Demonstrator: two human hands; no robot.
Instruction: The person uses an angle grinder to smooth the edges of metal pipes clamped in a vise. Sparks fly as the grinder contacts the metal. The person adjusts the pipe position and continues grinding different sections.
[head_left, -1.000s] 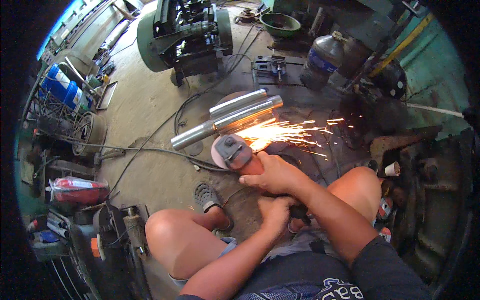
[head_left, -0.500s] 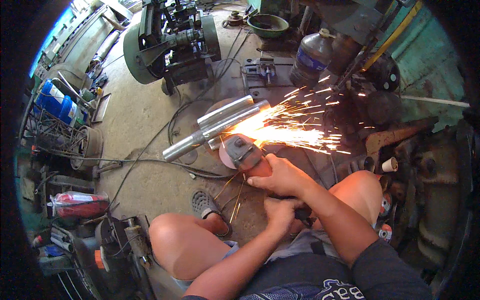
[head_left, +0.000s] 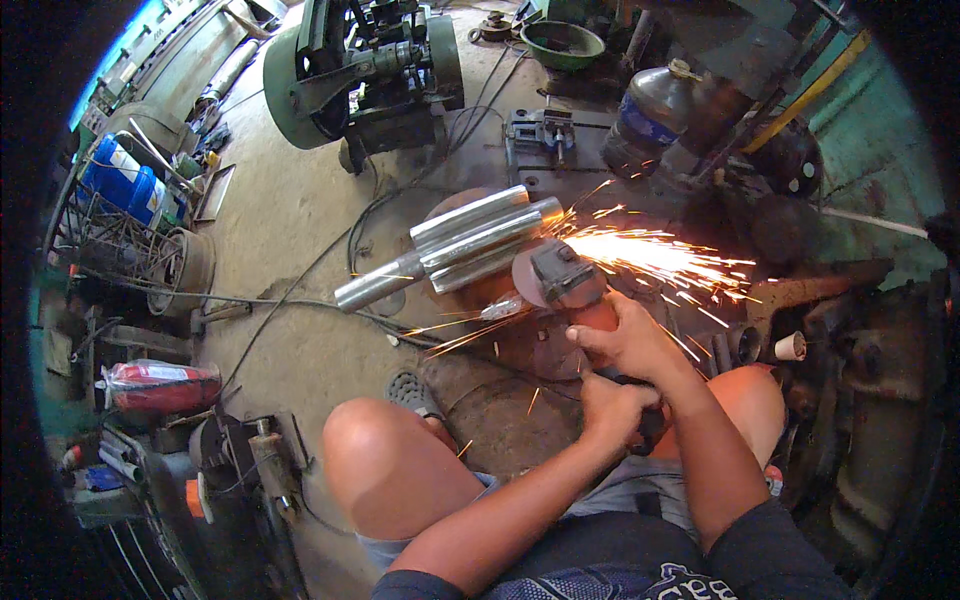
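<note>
An angle grinder (head_left: 564, 274) with a reddish body is running in my hands. My right hand (head_left: 632, 340) wraps the body just behind the grinder's head. Closer to me, my left hand (head_left: 614, 408) is closed round its rear part. The pale disc is against or very near the right end of a shiny steel shaft (head_left: 482, 240) with thick, tooth-like ridges; the exact contact is hidden. Bright sparks (head_left: 660, 258) stream off to the right, and a few fly left. The shaft's narrower round end points to the lower left.
A green machine (head_left: 365, 80) stands beyond the shaft. A vise (head_left: 545, 135) and a large plastic bottle (head_left: 650, 110) are at the back right. Cables (head_left: 330, 250) cross the floor. At left are a blue bucket (head_left: 125, 180) and a plastic-wrapped red item (head_left: 160, 387).
The grinder and both hands have moved right along the shaft, toward its right end. More of the ridged shaft shows. The whole view has shifted slightly.
</note>
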